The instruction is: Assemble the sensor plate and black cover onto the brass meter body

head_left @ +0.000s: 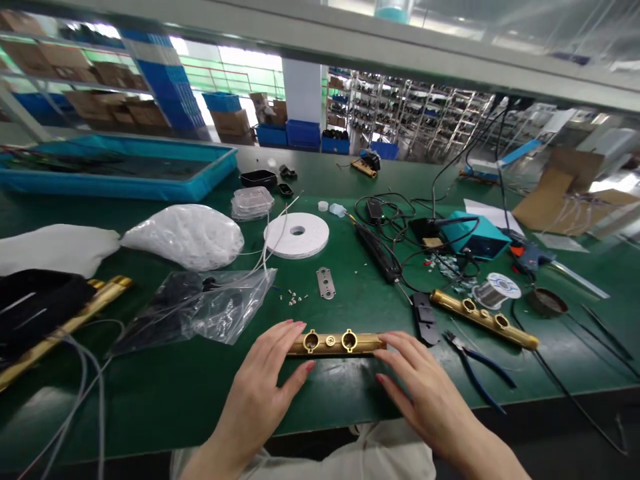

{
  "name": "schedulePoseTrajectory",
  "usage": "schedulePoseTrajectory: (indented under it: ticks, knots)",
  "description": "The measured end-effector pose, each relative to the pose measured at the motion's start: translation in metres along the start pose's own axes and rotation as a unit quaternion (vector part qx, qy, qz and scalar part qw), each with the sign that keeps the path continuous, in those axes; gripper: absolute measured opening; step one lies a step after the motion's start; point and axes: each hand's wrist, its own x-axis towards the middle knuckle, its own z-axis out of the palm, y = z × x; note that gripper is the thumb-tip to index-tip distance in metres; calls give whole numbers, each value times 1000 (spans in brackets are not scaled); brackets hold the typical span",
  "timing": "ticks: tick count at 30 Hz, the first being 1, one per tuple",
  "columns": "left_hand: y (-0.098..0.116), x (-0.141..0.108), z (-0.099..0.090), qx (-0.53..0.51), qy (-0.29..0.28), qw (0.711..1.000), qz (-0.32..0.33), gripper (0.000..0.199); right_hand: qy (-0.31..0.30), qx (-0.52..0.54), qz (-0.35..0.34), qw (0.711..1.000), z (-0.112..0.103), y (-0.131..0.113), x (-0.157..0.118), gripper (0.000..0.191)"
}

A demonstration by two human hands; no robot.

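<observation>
A brass tube with two round ports (330, 343) lies crosswise near the bench's front edge. My left hand (265, 380) holds its left end, fingers behind and thumb in front. Around the right end are the fingers and thumb of my right hand (425, 380). Both ends of the tube are partly hidden by my fingers. Beyond it lies a flat metal plate with holes (326, 283), and several tiny screws (294, 298) are scattered to the plate's left. A similar brass tube (485, 320) rests to the right, beside blue-handled pliers (480, 367).
Clear plastic bags (230, 307) and a white tape roll (297, 235) lie left of centre. To the right are a black electric screwdriver-like tool (377, 253), a solder spool (497, 291), a teal holder (477, 235) and tangled cables. A blue tray (210, 180) stands back left.
</observation>
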Motion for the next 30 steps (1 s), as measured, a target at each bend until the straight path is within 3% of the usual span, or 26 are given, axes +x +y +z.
schedulePoseTrajectory:
  ticks: [4, 9, 16, 22, 27, 30]
  knots:
    - [-6, 2, 3, 4, 20, 1000, 9, 44, -6, -2, 15, 1000, -4, 3, 1, 25]
    - [-19, 8, -10, 20, 67, 997, -22, 38, 4, -17, 9, 1000, -6, 11, 10, 24]
    - [-35, 30, -34, 43, 142, 988, -37, 30, -4, -37, -25, 999, -7, 14, 40, 24]
    - [-51, 26, -44, 46, 168, 983, -67, 28, -52, -24, -14, 998, 1, 20, 74, 22]
    - [-57, 16, -42, 43, 174, 980, -85, 26, -140, -55, 88, 985, 15, 18, 123, 21]
    - [-53, 13, -39, 31, 171, 981, -88, 25, -155, -92, 148, 972, 33, 9, 157, 22]
